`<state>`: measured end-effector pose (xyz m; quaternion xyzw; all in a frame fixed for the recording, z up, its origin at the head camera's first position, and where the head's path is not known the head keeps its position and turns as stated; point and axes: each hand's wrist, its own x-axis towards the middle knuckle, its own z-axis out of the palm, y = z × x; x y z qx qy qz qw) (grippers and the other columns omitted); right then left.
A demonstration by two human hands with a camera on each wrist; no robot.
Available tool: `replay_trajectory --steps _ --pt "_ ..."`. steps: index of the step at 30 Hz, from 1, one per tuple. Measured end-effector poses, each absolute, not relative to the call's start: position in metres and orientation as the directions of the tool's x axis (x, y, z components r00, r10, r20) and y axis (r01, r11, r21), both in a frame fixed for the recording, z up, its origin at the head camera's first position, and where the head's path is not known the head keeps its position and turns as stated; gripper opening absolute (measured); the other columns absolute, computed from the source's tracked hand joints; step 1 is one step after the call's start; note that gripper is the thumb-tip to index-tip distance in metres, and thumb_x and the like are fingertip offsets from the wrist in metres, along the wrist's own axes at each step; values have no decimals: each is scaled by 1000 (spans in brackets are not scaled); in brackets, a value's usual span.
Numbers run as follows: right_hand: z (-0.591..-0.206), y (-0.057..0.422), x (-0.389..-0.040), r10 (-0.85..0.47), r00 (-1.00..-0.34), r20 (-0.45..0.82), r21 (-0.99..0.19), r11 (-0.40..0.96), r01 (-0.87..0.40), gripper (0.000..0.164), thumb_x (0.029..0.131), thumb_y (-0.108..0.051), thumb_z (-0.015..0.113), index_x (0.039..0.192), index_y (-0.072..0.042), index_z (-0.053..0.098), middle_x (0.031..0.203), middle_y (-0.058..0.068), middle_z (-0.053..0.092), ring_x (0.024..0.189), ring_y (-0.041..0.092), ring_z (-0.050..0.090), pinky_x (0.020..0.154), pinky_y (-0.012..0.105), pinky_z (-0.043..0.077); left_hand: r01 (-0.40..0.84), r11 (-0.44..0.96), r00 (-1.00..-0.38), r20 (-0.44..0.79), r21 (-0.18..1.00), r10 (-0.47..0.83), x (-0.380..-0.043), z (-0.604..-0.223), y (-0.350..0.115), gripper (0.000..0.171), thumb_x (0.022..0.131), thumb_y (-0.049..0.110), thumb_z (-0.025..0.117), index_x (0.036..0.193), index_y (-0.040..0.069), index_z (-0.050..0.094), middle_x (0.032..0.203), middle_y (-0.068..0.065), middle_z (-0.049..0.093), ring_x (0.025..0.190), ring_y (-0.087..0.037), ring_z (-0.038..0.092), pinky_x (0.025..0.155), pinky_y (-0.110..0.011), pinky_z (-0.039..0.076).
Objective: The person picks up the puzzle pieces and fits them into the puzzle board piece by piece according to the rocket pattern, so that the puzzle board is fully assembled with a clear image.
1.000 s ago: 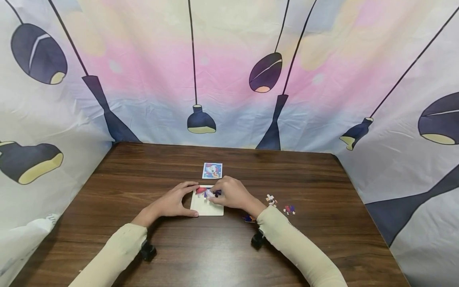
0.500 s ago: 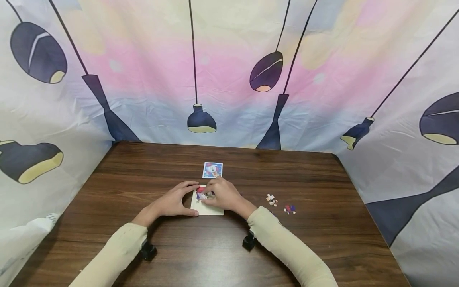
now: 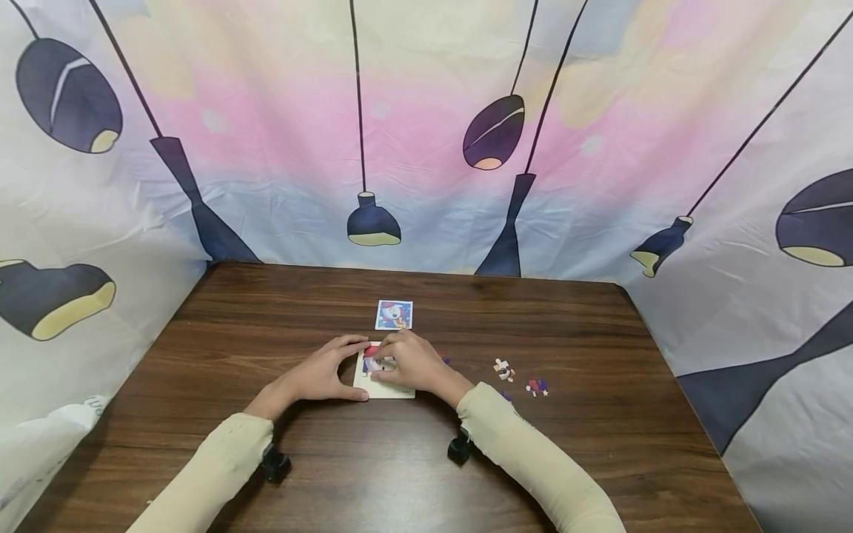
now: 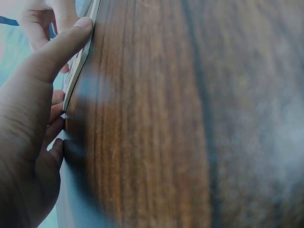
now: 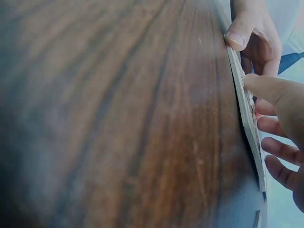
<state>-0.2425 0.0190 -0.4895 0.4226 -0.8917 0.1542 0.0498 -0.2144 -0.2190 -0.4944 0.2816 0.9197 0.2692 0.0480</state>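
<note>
A pale square puzzle board (image 3: 386, 391) lies on the table, with red, purple and white pieces in its far part. My left hand (image 3: 326, 371) holds it along the left side, thumb at the near corner and fingers at the far corner. In the left wrist view the thumb lies against the edge of the board (image 4: 76, 78). My right hand (image 3: 418, 361) reaches over the board from the right, thumb and forefinger around a whitish puzzle piece (image 3: 380, 365) down on the surface. The right hand hides the right part of the picture.
Beyond the board lies a small picture card (image 3: 395, 315) with a white cartoon figure. To the right are loose puzzle pieces, a white cluster (image 3: 504, 370) and a red-purple cluster (image 3: 537, 388); others show partly beside the right forearm. Printed cloth surrounds the wooden table (image 3: 300, 303).
My right hand has shifted left across the board with the whitish piece, then stayed nearly still there. The left hand and the board have kept their place.
</note>
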Motion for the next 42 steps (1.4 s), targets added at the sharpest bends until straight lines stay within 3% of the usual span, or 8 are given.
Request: replay_trajectory --steps 8,13,20,26,36,39,42 --pt "-490 17 -243 -739 -634 226 -234 591 -772 31 92 -43 76 112 -21 81 116 -4 73 110 14 64 99 32 51 489 699 -838 58 522 542 -215 -496 -220 105 75 68 81 154 7 47 158 -9 41 146 -35 37 112 -60 37" --pt "-490 13 -244 -738 -640 213 -218 603 -768 29 91 -42 77 110 -21 82 114 -6 73 108 12 65 107 35 47 488 700 -839 60 522 540 -215 -496 -220 105 75 68 81 154 8 47 158 -9 41 146 -35 37 112 -60 37" --pt "-488 12 -245 -738 -648 190 -230 608 -760 27 91 -40 78 108 -19 83 116 -3 73 106 13 66 97 31 53 482 702 -841 53 525 538 -215 -496 -219 105 75 69 80 154 8 46 159 -9 40 146 -34 37 112 -60 37" --pt "-487 10 -245 -741 -641 200 -209 607 -767 26 90 -39 79 107 -19 83 116 -2 73 107 11 67 116 44 39 484 697 -841 62 529 537 -215 -496 -220 105 75 67 81 153 8 47 159 -9 40 146 -35 37 112 -60 37" --pt "-484 7 -243 -743 -638 201 -218 601 -769 17 90 -37 80 95 -21 84 116 -3 73 112 12 66 118 46 36 493 695 -837 67 523 543 -215 -496 -221 104 75 65 82 153 6 47 158 -10 41 146 -34 38 112 -59 38" --pt "-480 11 -243 -759 -621 194 -235 579 -781 18 93 -35 77 99 -20 84 119 -1 73 118 14 64 120 50 31 496 695 -836 72 520 543 -215 -496 -221 104 75 66 82 152 6 48 158 -10 42 145 -35 38 112 -59 38" --pt "-473 21 -242 -755 -624 204 -290 562 -775 21 95 -33 74 109 -19 82 126 2 70 123 19 61 118 48 35 491 700 -839 64 518 541 -215 -496 -220 105 74 67 81 153 7 48 158 -10 42 145 -35 38 111 -60 38"
